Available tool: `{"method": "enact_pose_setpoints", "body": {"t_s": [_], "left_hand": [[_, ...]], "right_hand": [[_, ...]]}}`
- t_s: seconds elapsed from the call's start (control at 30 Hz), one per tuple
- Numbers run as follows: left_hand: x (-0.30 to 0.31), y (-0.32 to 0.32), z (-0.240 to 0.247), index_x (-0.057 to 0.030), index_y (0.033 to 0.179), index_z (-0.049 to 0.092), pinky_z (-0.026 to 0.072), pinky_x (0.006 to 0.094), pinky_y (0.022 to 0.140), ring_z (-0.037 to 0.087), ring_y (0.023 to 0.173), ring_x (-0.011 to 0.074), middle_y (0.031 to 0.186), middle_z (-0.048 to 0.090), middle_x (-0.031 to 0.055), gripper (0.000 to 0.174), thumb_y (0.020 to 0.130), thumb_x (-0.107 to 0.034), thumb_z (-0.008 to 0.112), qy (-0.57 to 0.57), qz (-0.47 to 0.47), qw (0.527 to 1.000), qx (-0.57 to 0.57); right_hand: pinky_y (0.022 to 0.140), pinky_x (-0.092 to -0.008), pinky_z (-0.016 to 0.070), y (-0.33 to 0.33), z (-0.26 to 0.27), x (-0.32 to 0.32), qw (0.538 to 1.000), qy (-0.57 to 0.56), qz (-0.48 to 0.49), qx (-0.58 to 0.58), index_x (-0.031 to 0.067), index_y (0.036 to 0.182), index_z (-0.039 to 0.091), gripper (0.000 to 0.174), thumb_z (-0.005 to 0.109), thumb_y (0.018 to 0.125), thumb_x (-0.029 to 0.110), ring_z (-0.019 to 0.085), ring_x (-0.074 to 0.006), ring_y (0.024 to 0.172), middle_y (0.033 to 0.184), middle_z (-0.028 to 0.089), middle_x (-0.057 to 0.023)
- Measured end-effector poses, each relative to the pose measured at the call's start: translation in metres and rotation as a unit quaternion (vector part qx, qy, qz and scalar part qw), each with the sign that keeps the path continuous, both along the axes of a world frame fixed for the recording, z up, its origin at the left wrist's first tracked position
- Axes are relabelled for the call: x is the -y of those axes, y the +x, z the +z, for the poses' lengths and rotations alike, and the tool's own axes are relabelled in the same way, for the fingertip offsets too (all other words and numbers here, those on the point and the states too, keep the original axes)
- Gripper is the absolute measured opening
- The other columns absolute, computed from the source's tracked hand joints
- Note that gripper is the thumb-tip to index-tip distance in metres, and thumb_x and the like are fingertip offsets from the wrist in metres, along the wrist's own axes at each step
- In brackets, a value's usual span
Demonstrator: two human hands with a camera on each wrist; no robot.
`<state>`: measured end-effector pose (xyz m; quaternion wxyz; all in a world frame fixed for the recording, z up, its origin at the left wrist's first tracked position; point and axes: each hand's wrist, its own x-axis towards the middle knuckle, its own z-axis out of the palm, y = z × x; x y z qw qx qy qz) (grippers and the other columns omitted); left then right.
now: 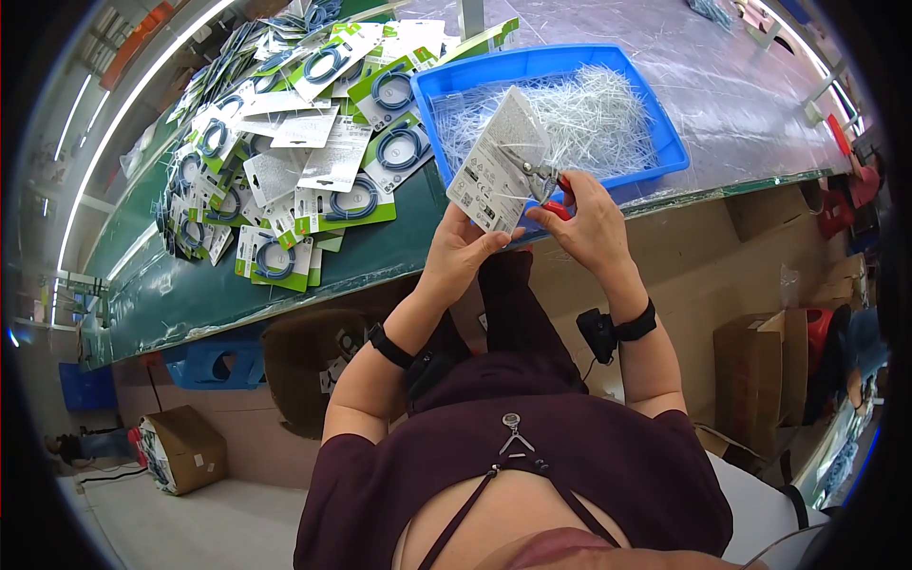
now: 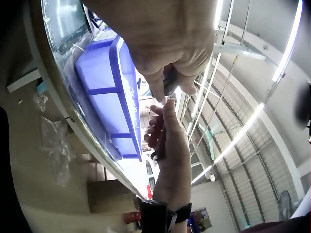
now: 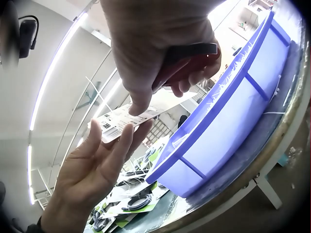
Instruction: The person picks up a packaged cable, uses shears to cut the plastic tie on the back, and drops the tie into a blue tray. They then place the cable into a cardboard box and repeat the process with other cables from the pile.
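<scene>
1. The left hand (image 1: 458,249) is pinching a printed card (image 1: 483,190) by its lower end, its grip clamped there, in front of the blue tray (image 1: 676,156).
2. The right hand (image 1: 596,226) is closing its grip around the red-handled cutters (image 1: 538,175), whose metal head is lying over the card's edge, beside a thin white strip (image 1: 511,197); the step in hand appears to be trimming.
3. A clean cut would be calling for a steady card and the strip between the blades.
4. The tray is holding a heap of loose pale strips (image 1: 608,109).
5. Beside it, packaged blue cables (image 1: 353,199) are lying piled on the counter (image 1: 171,296).
</scene>
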<state>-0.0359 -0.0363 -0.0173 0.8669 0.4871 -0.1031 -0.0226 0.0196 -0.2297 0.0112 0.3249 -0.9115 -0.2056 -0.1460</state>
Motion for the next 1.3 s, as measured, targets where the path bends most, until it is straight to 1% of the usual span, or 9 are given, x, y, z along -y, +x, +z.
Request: {"method": "enact_pose_setpoints", "body": {"t_s": [0.33,0.47,0.57,0.73,0.83,0.97,1.07,1.27,1.3], "left_hand": [[0.003,0.003,-0.005,-0.0024,0.139,0.031,0.0511,0.0444,0.099,0.052,0.123,0.0257,0.135,0.048,0.0118,0.061,0.089,0.001,0.064,0.017,-0.005,1.0,0.001],[0.005,0.006,-0.006,-0.0012,0.137,0.033,0.0521,0.043,0.097,0.054,0.121,0.0249,0.132,0.05,0.0109,0.057,0.088,0.0,0.065,0.028,-0.004,1.0,-0.008],[0.005,0.005,-0.007,-0.0005,0.135,0.035,0.0527,0.042,0.097,0.055,0.119,0.0242,0.13,0.05,0.0102,0.055,0.088,0.0,0.065,0.039,0.003,0.999,-0.018],[0.001,0.009,-0.005,-0.0002,0.134,0.036,0.0532,0.0416,0.096,0.056,0.117,0.0241,0.13,0.051,0.0107,0.055,0.088,-0.001,0.066,0.024,0.037,0.999,-0.005],[0.0,0.009,-0.005,-0.0007,0.135,0.036,0.0529,0.0436,0.096,0.056,0.118,0.0261,0.131,0.052,0.0122,0.056,0.088,-0.005,0.067,0.029,0.039,0.999,-0.004],[0.007,0.008,-0.002,-0.0015,0.135,0.037,0.0528,0.0429,0.096,0.057,0.117,0.0249,0.13,0.053,0.0112,0.057,0.088,-0.005,0.068,0.008,0.03,0.999,0.01],[0.009,0.006,-0.002,0.0,0.132,0.039,0.0534,0.0393,0.096,0.057,0.115,0.0219,0.128,0.052,0.0096,0.053,0.087,0.0,0.067,0.014,0.026,1.0,-0.002],[0.008,0.008,-0.003,0.0002,0.132,0.04,0.0539,0.0361,0.093,0.057,0.115,0.0211,0.128,0.052,0.01,0.054,0.086,0.0,0.068,0.03,0.038,0.999,-0.005],[0.008,0.009,-0.003,0.0003,0.131,0.041,0.0541,0.0352,0.092,0.057,0.115,0.0216,0.127,0.052,0.0104,0.054,0.085,0.0,0.069,0.04,0.047,0.998,-0.006]], "right_hand": [[0.068,-0.0374,0.0484,-0.001,-0.001,0.002,0.999,0.015,0.0,-0.05,0.0013,0.099,0.06,0.054,0.077,0.075,0.047,0.062,-0.0305,0.076,0.085,0.062,-0.0139],[0.066,-0.0389,0.0484,0.0,0.002,0.004,0.994,-0.007,-0.004,-0.109,0.0015,0.094,0.061,0.052,0.077,0.076,0.047,0.062,-0.0347,0.075,0.081,0.063,-0.0168],[0.065,-0.0398,0.0484,-0.001,-0.008,0.007,0.993,0.029,-0.015,-0.113,0.0015,0.091,0.061,0.05,0.077,0.075,0.047,0.06,-0.0362,0.069,0.075,0.062,-0.0173],[0.069,-0.0391,0.049,-0.013,-0.013,0.017,0.988,0.013,-0.004,-0.152,0.0015,0.097,0.061,0.051,0.078,0.074,0.045,0.061,-0.0342,0.074,0.082,0.063,-0.0168],[0.074,-0.0383,0.0493,-0.023,-0.021,0.019,0.998,-0.006,0.054,0.04,0.0013,0.104,0.06,0.054,0.079,0.074,0.042,0.061,-0.0317,0.081,0.092,0.063,-0.0157],[0.078,-0.038,0.0492,-0.026,-0.016,0.016,0.998,-0.006,0.054,0.014,0.001,0.109,0.058,0.058,0.079,0.073,0.041,0.061,-0.0302,0.087,0.098,0.062,-0.0146],[0.077,-0.0379,0.0492,-0.025,-0.017,0.015,0.998,0.001,0.06,-0.006,0.0009,0.109,0.058,0.057,0.079,0.074,0.041,0.061,-0.0303,0.086,0.097,0.062,-0.0146],[0.076,-0.0359,0.049,-0.027,-0.016,0.014,0.997,0.013,0.058,-0.054,0.0005,0.109,0.058,0.056,0.079,0.074,0.04,0.061,-0.0312,0.083,0.094,0.061,-0.0153],[0.075,-0.0352,0.0489,-0.027,-0.016,0.014,0.994,-0.005,0.056,-0.099,0.0006,0.109,0.058,0.055,0.079,0.075,0.039,0.061,-0.0292,0.083,0.094,0.062,-0.014]]}}
